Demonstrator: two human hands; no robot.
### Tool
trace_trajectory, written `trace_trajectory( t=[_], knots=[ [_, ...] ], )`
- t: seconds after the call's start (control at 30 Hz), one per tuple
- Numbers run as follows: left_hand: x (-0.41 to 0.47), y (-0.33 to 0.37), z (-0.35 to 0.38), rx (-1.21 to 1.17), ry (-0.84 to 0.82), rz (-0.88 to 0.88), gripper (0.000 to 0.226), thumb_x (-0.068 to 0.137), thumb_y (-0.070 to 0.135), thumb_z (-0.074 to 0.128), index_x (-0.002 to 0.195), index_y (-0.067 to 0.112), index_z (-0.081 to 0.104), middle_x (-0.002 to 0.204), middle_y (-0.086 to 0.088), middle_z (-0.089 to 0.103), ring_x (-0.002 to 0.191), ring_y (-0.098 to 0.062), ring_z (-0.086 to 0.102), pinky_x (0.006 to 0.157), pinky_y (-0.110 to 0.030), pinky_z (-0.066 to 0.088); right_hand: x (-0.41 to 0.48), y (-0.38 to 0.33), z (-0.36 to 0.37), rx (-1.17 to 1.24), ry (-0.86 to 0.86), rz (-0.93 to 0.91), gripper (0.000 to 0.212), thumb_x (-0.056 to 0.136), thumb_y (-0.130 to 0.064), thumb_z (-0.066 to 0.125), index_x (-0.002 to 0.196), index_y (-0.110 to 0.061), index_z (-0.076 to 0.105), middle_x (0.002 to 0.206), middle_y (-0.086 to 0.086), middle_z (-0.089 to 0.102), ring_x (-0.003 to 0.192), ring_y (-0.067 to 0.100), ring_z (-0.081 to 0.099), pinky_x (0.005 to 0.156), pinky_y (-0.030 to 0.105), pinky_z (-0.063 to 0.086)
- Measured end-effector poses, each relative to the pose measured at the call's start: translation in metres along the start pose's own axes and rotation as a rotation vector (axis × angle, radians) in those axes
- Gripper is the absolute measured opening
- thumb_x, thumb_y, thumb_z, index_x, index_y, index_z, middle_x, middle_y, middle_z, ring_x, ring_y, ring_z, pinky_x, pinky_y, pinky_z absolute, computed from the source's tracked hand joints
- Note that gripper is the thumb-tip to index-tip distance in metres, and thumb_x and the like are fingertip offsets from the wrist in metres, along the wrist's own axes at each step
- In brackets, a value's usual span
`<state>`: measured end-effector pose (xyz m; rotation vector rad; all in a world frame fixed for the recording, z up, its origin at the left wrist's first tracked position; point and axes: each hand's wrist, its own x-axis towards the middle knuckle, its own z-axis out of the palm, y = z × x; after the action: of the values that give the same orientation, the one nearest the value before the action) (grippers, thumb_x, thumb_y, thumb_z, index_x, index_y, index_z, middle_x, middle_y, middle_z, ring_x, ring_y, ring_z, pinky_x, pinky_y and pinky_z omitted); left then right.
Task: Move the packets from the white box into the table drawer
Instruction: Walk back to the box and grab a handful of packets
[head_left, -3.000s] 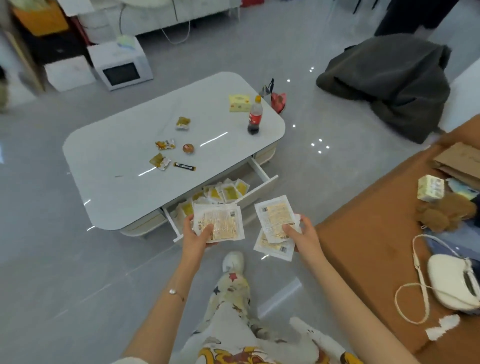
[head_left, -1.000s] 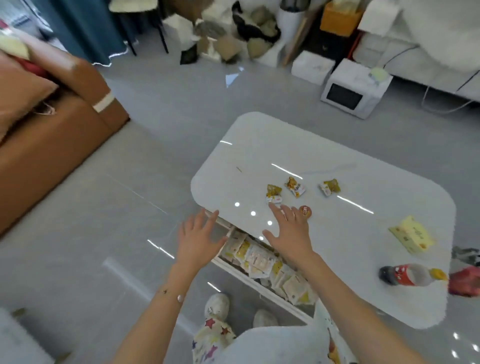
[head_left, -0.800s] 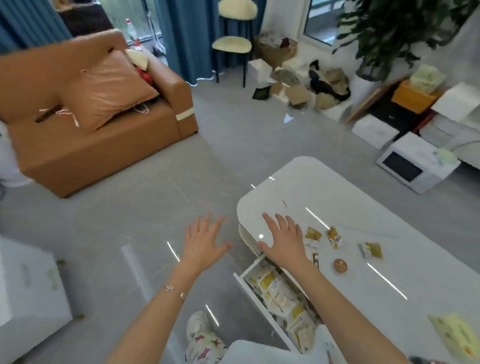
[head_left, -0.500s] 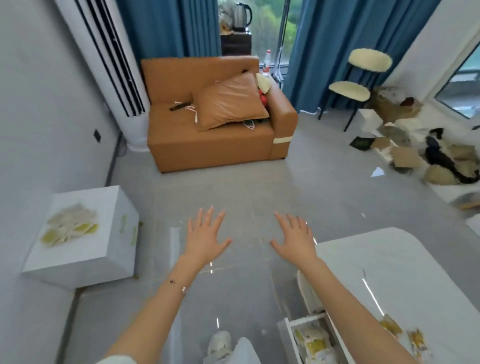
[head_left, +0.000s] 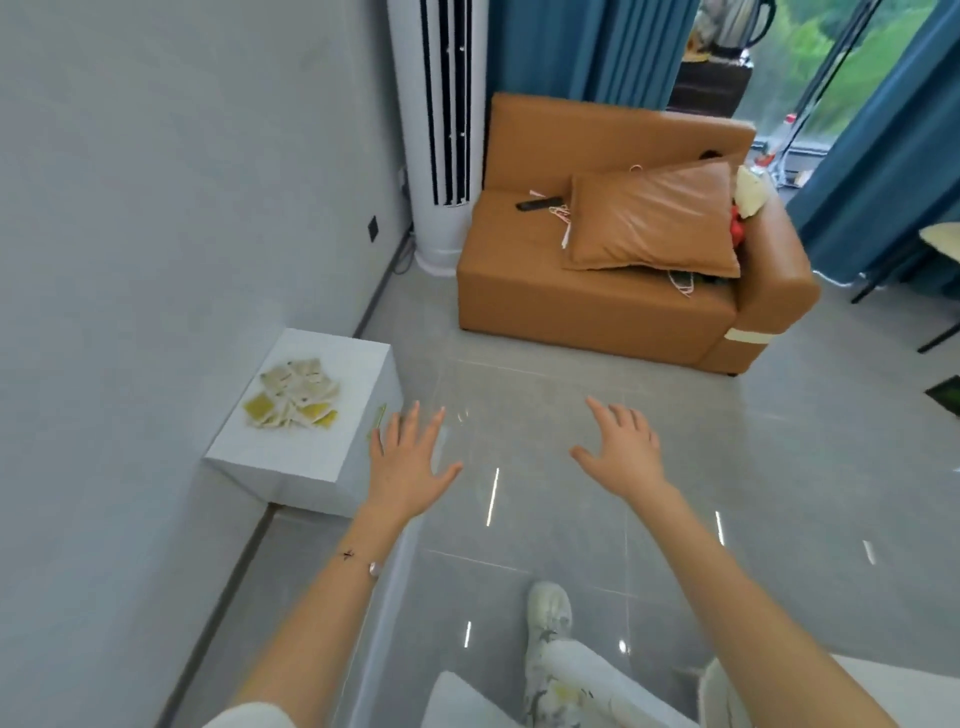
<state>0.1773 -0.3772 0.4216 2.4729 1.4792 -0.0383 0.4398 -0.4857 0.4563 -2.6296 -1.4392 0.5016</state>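
The packets (head_left: 293, 395) are lying in a loose heap on top of the white box (head_left: 306, 457), which is sitting on the floor against the wall. The left hand (head_left: 410, 465) is hovering just beside the box's near corner, fingers spread and holding nothing. The right hand (head_left: 621, 452) is hovering over the floor tiles, likewise splayed and empty. The drawer is out of view. This looks like the fetching step: next, both hands need lowering onto the heap to gather a batch.
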Motion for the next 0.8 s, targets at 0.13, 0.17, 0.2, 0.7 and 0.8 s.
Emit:
trace_trajectory(
  t=[0.13,0.17,0.2,0.7,0.8],
  knots=[
    [0.043,-0.022,-0.006,-0.030,0.031,-0.107,0.080,0.086,0.068,0.030,0.153,0.033,0.003,0.161,-0.003,-0.002,0.147,-0.030,-0.002,0.117,-0.051,0.003,0.066,-0.026,-0.003,-0.042,-0.004,-0.105,0.076,0.089,-0.051,0.055,0.152,-0.031,0.018,0.154,0.007,0.027,0.144,0.030,0.018,0.115,0.043,0.020],
    [0.058,-0.028,-0.009,-0.042,0.045,-0.147,0.079,0.087,0.068,0.030,0.153,0.033,0.004,0.161,-0.003,-0.001,0.147,-0.030,-0.002,0.117,-0.052,0.004,0.089,-0.033,-0.006,-0.047,-0.001,-0.137,0.076,0.088,-0.051,0.055,0.152,-0.030,0.018,0.154,0.006,0.027,0.144,0.030,0.018,0.115,0.042,0.020],
    [0.073,-0.033,-0.011,-0.055,0.055,-0.188,0.078,0.088,0.067,0.033,0.153,0.033,0.006,0.161,-0.003,-0.001,0.147,-0.030,-0.001,0.117,-0.052,0.005,0.111,-0.040,-0.008,-0.057,-0.004,-0.168,0.076,0.088,-0.051,0.055,0.152,-0.030,0.018,0.154,0.005,0.028,0.144,0.029,0.019,0.115,0.042,0.020],
    [0.179,-0.123,-0.030,-0.183,0.090,-0.698,0.075,0.091,0.062,0.039,0.152,0.033,0.007,0.161,-0.001,-0.001,0.147,-0.029,-0.001,0.117,-0.051,0.004,0.338,-0.205,-0.009,-0.179,-0.182,-0.608,0.074,0.089,-0.045,0.055,0.151,-0.030,0.019,0.154,0.005,0.026,0.144,0.029,0.017,0.114,0.043,0.020],
    [0.190,-0.159,-0.024,-0.201,0.096,-0.793,0.076,0.091,0.063,0.039,0.152,0.033,0.005,0.161,-0.002,-0.001,0.147,-0.029,0.000,0.117,-0.050,0.005,0.368,-0.258,0.011,-0.190,-0.233,-0.666,0.073,0.089,-0.043,0.056,0.151,-0.029,0.021,0.152,0.006,0.029,0.142,0.028,0.020,0.113,0.041,0.021]
  ],
)
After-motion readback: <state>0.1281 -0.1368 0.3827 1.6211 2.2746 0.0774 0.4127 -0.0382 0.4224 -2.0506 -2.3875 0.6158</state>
